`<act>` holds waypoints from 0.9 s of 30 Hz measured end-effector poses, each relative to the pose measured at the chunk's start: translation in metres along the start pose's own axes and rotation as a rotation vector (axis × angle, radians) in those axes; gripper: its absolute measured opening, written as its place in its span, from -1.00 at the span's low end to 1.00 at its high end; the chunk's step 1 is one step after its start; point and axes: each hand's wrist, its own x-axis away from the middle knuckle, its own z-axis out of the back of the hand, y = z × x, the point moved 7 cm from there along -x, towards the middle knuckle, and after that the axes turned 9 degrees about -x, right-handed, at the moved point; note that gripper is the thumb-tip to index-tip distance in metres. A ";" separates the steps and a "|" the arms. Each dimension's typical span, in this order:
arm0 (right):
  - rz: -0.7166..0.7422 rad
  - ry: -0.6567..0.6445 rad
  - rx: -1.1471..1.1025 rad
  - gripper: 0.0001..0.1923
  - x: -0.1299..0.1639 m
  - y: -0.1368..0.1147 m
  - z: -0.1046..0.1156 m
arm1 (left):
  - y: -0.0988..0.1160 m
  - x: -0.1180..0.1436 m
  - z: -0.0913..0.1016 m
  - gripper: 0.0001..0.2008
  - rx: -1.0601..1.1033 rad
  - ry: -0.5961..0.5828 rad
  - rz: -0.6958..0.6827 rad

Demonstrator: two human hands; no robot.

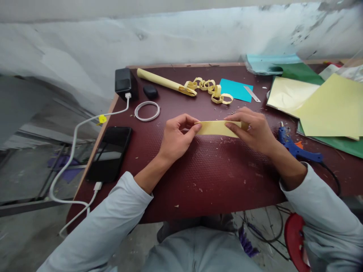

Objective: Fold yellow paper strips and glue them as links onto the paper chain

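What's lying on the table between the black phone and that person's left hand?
Nothing whole: the head view shows only bare maroon table with a few paper scraps between the phone and the left hand.

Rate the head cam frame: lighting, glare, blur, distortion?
Head view: soft, even light, with only faint shadows under the left hand and right hand. Mild glare on the phone screen. The yellow paper strip and table are sharp at centre. Strong wide-angle warp bends the wall and smears the corners.
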 end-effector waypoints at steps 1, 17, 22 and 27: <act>0.039 0.009 0.024 -0.89 0.000 -0.001 0.002 | 0.003 -0.001 0.002 -0.85 -0.063 0.017 -0.041; 0.079 -0.226 0.470 -0.77 0.002 0.000 -0.009 | 0.002 -0.004 -0.012 -0.87 -0.460 -0.198 -0.309; 0.194 -0.261 0.557 -0.76 -0.009 -0.036 -0.041 | 0.003 -0.001 -0.019 -0.87 -0.512 -0.207 -0.327; 0.249 -0.303 0.565 -0.76 -0.026 -0.048 -0.065 | 0.003 0.001 -0.019 -0.87 -0.488 -0.213 -0.321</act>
